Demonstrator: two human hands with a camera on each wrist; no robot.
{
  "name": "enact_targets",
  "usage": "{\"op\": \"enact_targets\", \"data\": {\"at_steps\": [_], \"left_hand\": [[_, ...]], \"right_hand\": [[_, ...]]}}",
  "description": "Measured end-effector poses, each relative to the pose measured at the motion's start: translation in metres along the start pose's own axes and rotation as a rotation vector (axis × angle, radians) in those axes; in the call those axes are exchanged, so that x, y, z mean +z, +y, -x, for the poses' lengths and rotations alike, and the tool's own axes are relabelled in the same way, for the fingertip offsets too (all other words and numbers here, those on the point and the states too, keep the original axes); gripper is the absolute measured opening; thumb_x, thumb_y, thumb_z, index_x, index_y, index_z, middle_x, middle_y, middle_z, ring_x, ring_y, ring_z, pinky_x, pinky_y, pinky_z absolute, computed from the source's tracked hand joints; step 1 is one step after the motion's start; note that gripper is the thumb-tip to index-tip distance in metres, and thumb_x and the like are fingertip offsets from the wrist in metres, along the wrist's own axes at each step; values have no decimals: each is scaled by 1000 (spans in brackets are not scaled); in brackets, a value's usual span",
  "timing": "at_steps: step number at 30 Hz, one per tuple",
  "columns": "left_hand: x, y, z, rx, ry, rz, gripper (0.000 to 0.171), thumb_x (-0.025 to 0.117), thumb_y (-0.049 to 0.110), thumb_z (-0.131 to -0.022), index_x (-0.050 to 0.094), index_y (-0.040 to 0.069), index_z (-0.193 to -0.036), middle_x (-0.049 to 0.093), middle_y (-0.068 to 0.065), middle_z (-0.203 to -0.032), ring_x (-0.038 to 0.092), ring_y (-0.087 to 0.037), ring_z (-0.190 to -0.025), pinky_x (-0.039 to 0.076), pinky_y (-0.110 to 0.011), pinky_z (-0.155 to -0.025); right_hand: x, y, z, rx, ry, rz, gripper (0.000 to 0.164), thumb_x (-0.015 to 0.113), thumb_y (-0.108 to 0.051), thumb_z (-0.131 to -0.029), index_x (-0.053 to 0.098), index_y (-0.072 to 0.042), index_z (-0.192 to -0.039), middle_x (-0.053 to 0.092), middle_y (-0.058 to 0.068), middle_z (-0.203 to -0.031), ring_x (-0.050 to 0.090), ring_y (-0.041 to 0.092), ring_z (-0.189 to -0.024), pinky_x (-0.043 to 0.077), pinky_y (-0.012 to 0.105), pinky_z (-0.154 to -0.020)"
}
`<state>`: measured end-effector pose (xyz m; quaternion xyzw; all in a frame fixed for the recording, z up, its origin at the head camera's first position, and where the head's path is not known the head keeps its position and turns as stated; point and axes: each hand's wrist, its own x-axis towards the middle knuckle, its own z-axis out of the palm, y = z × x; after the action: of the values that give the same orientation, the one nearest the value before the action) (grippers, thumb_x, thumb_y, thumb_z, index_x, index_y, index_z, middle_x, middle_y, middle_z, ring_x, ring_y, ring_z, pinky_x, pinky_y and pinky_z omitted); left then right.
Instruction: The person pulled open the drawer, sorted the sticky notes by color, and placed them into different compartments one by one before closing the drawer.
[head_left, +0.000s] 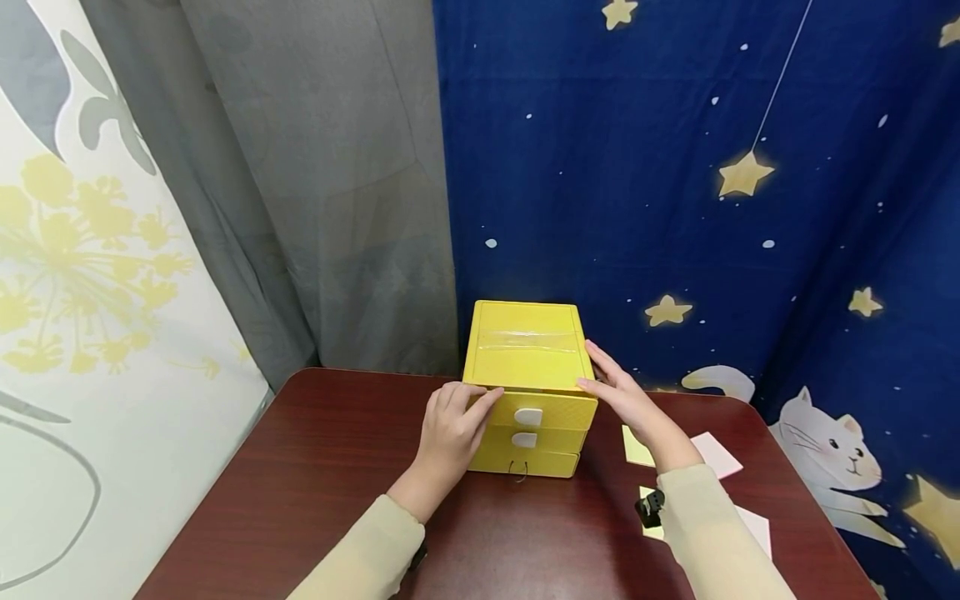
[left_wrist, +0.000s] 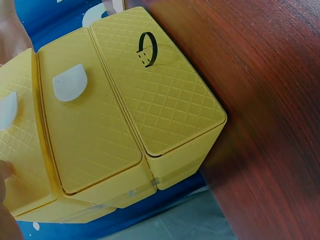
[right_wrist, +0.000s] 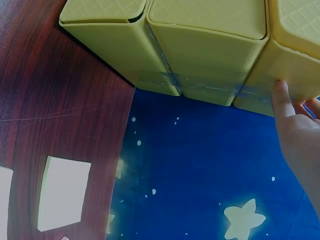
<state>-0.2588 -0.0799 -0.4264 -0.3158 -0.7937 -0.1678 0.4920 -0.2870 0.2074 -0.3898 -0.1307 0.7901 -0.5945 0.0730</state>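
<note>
A yellow three-drawer desktop organizer stands upright on the table. Its top drawer sits slightly forward of the others, with a narrow dark gap along its upper edge. At that drawer's upper left front, my left hand grips the front panel with bent fingers, and a fingertip touches the patterned face in the left wrist view. My right hand rests on the organizer's right side, its fingers fairly straight. The upper drawers bear white tabs; the bottom one has a thin dark loop.
Yellow paper notes and pink paper notes lie on the dark red wooden table, to the organizer's right. Behind hang a grey curtain and a blue star-patterned curtain. Clear tape runs across the organizer's top and sides.
</note>
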Motion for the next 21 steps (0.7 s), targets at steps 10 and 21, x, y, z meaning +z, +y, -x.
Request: {"op": "enact_targets", "data": {"at_steps": [10,21], "left_hand": [[2,-2,-4,-53,-35,-15,24,73,17,-83,70,18,-107,57,-2,-96,52,-21,-90,44,-35,-73],[2,-3,-10,-186,-101,-8,35,76,24,-81,64,18,-113,54,-6,-105,49,-24,-97,45,-36,-75]], "right_hand": [[1,-3,1,-4,1,-6,74,55,-27,-96,10,-16,-154,2,4,-160,7,30,-146,10,56,-116],[1,-2,0,2,11,1,74,56,-26,-96,10,-15,-154,3,5,-160,8,32,-146,11,56,-116]]}}
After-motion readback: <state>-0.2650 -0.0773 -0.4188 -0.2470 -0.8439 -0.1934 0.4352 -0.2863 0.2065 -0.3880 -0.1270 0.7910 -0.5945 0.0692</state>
